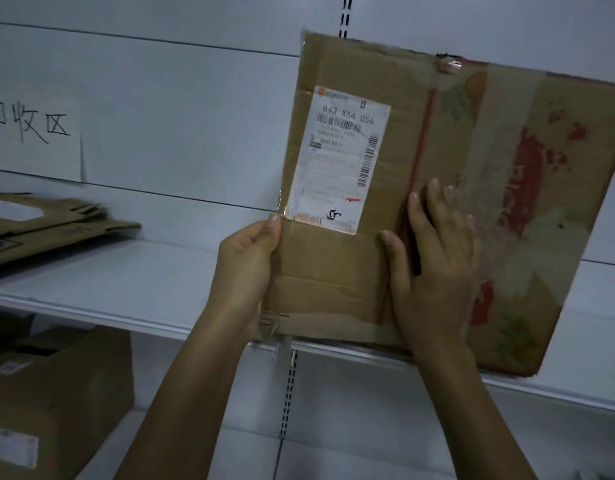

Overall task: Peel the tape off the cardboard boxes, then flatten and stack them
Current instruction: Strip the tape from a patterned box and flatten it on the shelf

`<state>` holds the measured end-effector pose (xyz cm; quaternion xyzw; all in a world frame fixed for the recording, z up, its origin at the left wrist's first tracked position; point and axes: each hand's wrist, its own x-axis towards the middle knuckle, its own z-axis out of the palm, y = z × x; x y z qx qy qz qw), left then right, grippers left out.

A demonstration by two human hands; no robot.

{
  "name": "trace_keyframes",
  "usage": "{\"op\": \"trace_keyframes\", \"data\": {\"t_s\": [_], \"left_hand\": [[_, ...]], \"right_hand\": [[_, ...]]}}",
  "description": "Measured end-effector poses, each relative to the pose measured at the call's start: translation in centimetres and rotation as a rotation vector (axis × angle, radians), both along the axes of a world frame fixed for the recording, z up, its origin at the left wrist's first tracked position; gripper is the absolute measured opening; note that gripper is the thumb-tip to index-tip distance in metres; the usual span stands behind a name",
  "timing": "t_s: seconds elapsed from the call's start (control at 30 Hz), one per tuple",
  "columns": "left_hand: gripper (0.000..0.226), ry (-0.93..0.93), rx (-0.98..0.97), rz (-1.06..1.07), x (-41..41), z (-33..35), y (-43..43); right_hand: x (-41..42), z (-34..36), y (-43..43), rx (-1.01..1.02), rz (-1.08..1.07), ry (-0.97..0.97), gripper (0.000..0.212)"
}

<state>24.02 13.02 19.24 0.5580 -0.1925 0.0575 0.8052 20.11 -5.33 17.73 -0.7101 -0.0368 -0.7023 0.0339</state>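
Flattened box (406,98), label (342,157) "843 X64 056" | wall sign (32,133) 9 o'clock, "回收区" | left hand (247,261) grips box edge | right hand (434,261) flat, fingers straight, pressing box

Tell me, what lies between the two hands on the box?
In the head view, bare brown cardboard of the box lies between the left hand and the right hand, with the lower edge of the label at thumb level.

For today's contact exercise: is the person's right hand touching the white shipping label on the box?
Apart. The head view shows bare cardboard between the label and the right hand, which lies flat on the box beside it.
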Motion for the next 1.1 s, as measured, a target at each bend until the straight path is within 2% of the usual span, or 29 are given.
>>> {"op": "trace_keyframes", "data": {"t_s": [0.1, 0.2, 0.33, 0.43, 0.53, 0.63, 1.03, 1.1], "left_hand": [[0.03, -0.093, 0.019, 0.108, -0.4, 1.3, -0.6], [0.034, -0.063, 0.0, 0.119, -0.2, 2.2, -1.2], [0.031, -0.048, -0.005, 0.132, -0.1, 3.6, -1.7], [0.029, -0.076, -0.009, 0.137, 0.0, 5.3, -1.7], [0.032, -0.124, 0.009, 0.16, 0.3, 6.2, -1.6], [0.033, -0.118, 0.027, 0.188, 0.4, 5.9, -1.6], [0.029, -0.032, -0.029, 0.186, 0.8, 4.3, -1.0], [0.025, -0.094, 0.013, 0.311, 1.0, 3.8, -1.2]], "right_hand": [[0.0, 1.5, -1.3, -0.024, 0.021, -0.082, 0.037], [-0.3, 2.7, -1.6, -0.038, 0.019, -0.108, 0.034], [-1.6, 4.1, -1.8, -0.063, 0.059, -0.045, 0.032], [-2.8, 5.4, -2.4, -0.084, 0.06, 0.047, 0.039], [-3.4, 6.5, -3.1, 0.021, 0.043, 0.031, 0.037], [-3.5, 7.0, -3.7, 0.093, 0.038, 0.018, 0.034], [-2.4, 7.0, -2.2, 0.049, -0.016, 0.012, 0.017], [-2.1, 6.7, -2.0, 0.043, -0.01, 0.016, 0.016]]}}
